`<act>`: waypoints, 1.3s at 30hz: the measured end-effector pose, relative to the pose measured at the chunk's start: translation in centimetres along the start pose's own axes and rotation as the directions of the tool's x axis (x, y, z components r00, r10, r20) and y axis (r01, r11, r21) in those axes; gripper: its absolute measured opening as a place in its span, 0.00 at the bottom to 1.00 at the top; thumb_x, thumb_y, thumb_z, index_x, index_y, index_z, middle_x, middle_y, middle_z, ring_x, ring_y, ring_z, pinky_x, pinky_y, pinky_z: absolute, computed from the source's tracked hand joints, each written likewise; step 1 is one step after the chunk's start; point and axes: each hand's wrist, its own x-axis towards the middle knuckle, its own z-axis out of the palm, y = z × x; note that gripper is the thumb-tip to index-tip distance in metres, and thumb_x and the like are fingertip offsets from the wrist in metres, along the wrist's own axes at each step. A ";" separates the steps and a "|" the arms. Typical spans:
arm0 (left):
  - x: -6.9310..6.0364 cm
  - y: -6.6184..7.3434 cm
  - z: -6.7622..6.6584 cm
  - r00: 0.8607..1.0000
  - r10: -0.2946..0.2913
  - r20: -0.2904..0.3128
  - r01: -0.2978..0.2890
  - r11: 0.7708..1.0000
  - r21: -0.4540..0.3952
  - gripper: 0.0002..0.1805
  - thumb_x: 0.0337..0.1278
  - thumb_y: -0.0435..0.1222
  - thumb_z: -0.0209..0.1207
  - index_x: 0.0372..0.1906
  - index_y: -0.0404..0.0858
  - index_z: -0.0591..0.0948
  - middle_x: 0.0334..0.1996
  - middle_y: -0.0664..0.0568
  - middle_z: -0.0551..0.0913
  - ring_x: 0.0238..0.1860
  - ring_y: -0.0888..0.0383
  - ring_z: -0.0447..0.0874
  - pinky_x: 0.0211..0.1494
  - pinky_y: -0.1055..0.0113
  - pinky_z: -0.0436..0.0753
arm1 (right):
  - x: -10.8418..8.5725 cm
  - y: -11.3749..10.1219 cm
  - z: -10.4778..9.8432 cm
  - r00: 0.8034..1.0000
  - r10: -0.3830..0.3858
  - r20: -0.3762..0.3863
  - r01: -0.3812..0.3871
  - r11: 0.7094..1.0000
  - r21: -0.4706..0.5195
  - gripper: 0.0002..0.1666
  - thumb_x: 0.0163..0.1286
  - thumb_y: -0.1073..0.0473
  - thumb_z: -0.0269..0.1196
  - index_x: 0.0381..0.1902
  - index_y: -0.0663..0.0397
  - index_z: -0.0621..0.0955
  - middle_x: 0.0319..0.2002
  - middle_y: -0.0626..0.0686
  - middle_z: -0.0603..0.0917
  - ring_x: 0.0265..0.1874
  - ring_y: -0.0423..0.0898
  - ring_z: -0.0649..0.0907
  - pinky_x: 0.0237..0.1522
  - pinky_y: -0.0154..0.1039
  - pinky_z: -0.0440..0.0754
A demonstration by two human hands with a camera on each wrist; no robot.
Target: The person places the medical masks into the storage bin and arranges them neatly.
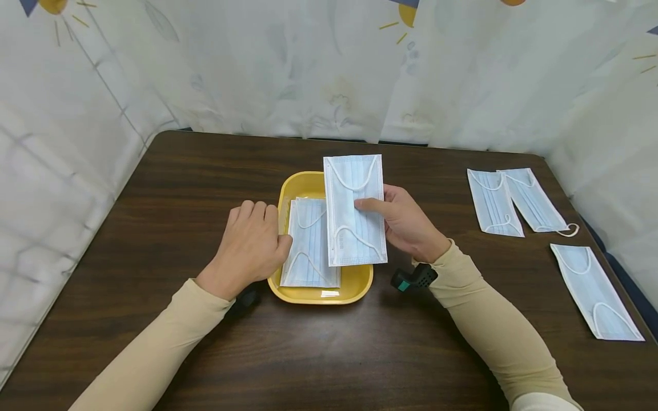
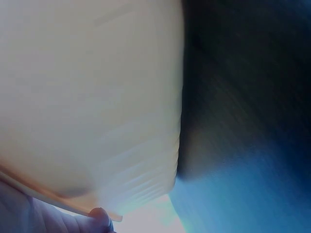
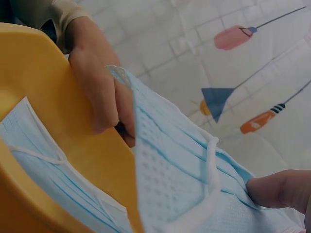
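- Left hand (image 1: 249, 240): curled over the left rim of the yellow tray (image 1: 354, 285), gripping its wall; this hold presumably steadies the light container against sliding on the bench (image 1: 205, 171).
- Right hand (image 1: 406, 220): pinching the held mask (image 1: 345, 212) by its right long edge, thumb on the upper face and the other fingers beneath, largely hidden. A grip at mid-edge probably leaves the folded sheet flat and balanced.
- Held mask: raised over the right part of the tray, its ear loops on the upper face; in the right wrist view it appears tilted.
- Tray masks (image 1: 309, 240): lying lengthwise inside the tray, partly covered by the held mask in the head view. Offset edges suggest more than one; the exact count cannot be told. The lengthwise lie seems chosen to suit the tray's long shape.
- On the bench at far right: a left mask (image 1: 496, 202) and a right mask (image 1: 537, 202), meeting near their upper corners, with a lone mask (image 1: 598, 294) apart and nearer the person, all seemingly within the right hand's reach.
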 end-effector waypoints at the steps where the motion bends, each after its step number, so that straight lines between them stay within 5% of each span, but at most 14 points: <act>1: 0.0 0.0 0.0 1.000 -0.001 0.003 0.001 1.000 0.001 0.11 0.57 0.39 0.49 0.24 0.37 0.67 0.24 0.45 0.67 0.31 0.45 0.64 0.39 0.54 0.66 | 0.1 0.2 0.0 1.000 0.006 0.000 -0.006 1.000 -0.003 0.24 0.75 0.66 0.57 0.67 0.62 0.71 0.55 0.52 0.84 0.49 0.46 0.89 0.51 0.43 0.89; 39: 0.0 0.1 -0.1 1.000 -0.007 -0.005 0.007 1.000 0.005 0.11 0.56 0.40 0.50 0.25 0.36 0.68 0.25 0.45 0.68 0.32 0.44 0.66 0.40 0.52 0.69 | 2.1 0.2 2.5 0.997 0.066 0.047 -0.063 0.996 -0.056 0.27 0.73 0.66 0.60 0.69 0.61 0.71 0.60 0.58 0.81 0.51 0.48 0.88 0.54 0.45 0.88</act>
